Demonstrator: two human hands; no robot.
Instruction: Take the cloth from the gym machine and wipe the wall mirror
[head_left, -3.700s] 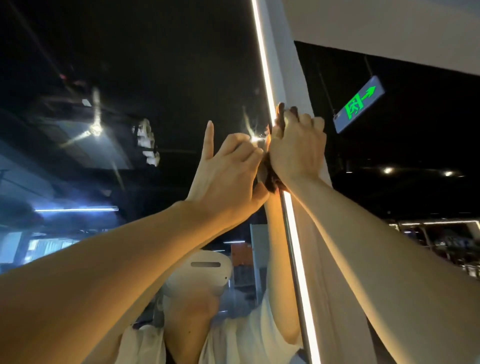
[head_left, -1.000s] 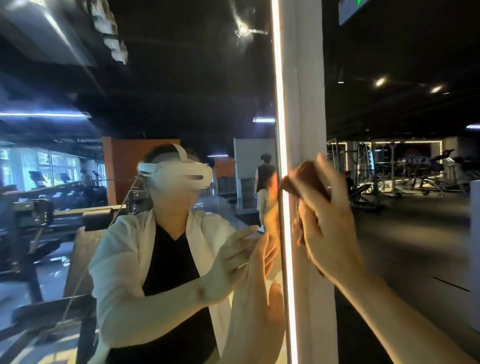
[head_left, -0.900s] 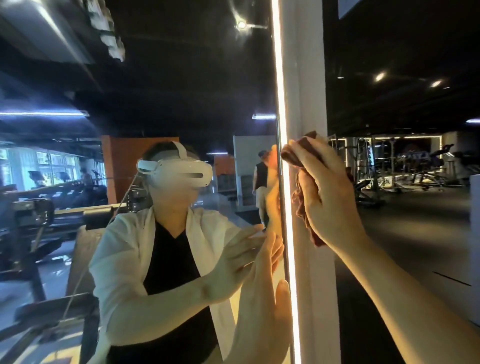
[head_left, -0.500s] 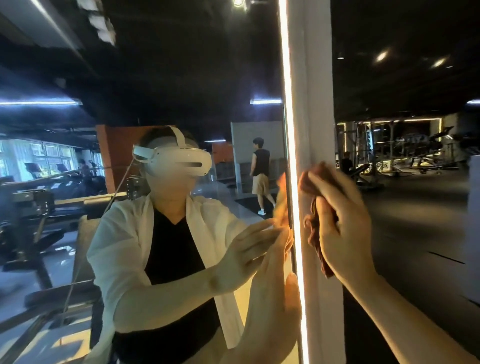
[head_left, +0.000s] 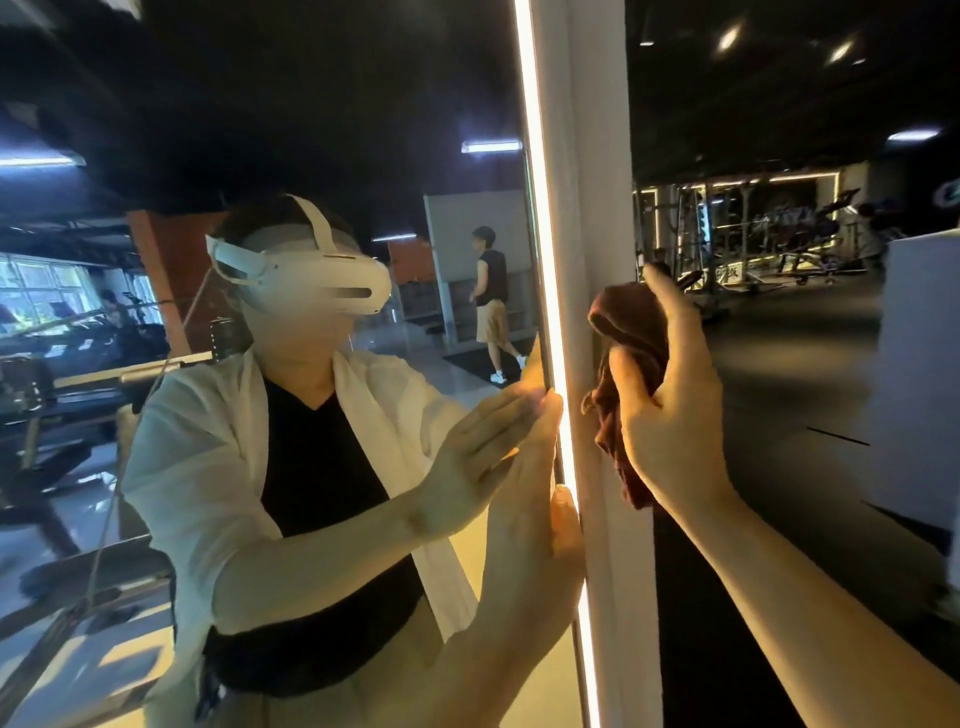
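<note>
Mirror edge: right hand grips cloth

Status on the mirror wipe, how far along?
Done: the cloth is off the machine and gripped in the right hand. In hand: that hand presses it against the white frame beside the light strip, while the left hand rests flat on the mirror. Left: how much glass remains unwiped can't be judged.

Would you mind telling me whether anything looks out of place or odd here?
One thing: the brown cloth, gripped in the right hand, is pressed against the white frame edge beside the light strip, not on the mirror glass. The left hand rests flat on the glass.
</note>
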